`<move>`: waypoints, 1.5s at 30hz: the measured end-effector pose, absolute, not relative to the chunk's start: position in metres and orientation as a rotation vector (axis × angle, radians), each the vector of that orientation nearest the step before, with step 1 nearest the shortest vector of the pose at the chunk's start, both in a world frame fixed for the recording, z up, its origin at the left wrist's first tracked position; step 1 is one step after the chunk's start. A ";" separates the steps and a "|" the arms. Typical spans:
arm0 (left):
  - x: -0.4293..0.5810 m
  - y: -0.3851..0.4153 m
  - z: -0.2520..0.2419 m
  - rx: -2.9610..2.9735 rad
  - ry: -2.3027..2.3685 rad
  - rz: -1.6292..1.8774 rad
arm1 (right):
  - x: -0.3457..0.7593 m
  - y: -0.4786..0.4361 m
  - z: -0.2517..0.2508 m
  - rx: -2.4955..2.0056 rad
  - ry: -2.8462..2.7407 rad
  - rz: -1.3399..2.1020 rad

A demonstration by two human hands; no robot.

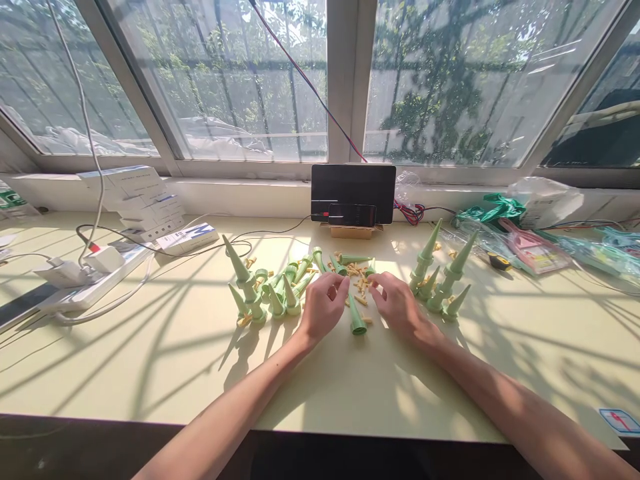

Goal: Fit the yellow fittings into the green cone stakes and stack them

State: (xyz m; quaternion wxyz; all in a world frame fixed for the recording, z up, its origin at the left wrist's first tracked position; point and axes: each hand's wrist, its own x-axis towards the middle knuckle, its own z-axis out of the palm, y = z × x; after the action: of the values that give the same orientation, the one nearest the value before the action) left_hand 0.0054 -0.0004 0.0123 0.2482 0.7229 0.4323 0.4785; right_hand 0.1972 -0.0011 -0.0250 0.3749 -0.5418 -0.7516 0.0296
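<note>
My left hand [324, 300] is closed, its thumb and fingers curled together beside the loose pieces; what they hold, if anything, is hidden. Opposite it, my right hand [397, 303] is bent in a pinch by the small yellow pegs [361, 287], and I cannot make out what is in it. A hollow green cone [357, 319] lies between the hands, its wide mouth toward me. More loose green cones [303, 268] lie beyond my left hand. Stacked green cones stand in a left cluster [246, 287] and a right cluster [445, 280].
A black tablet [353, 190] leans at the window with a phone [351, 215] before it. A power strip [100, 283], cables and white boxes [143, 200] occupy the left. Plastic bags [535, 247] and a black-yellow tape measure [499, 261] lie at right.
</note>
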 end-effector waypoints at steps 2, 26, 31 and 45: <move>0.006 -0.001 0.013 2.006 1.180 1.298 | 0.199 0.000 -0.027 -1.427 -1.981 0.036; 0.007 -0.003 0.010 2.197 1.139 1.274 | 0.200 0.001 -0.018 -1.681 -1.984 0.087; 0.007 -0.003 0.011 2.198 1.135 1.272 | 0.200 0.002 -0.015 -1.712 -1.988 0.147; 0.006 -0.003 0.007 2.193 1.133 1.260 | 0.200 0.005 -0.016 -1.794 -2.005 0.202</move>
State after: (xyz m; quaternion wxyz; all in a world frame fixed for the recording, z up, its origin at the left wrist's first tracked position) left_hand 0.0062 -0.0035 0.0066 0.1842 0.7778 0.4019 0.4468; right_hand 0.2001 0.0047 -0.0160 0.2201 -0.6486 -0.7250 0.0731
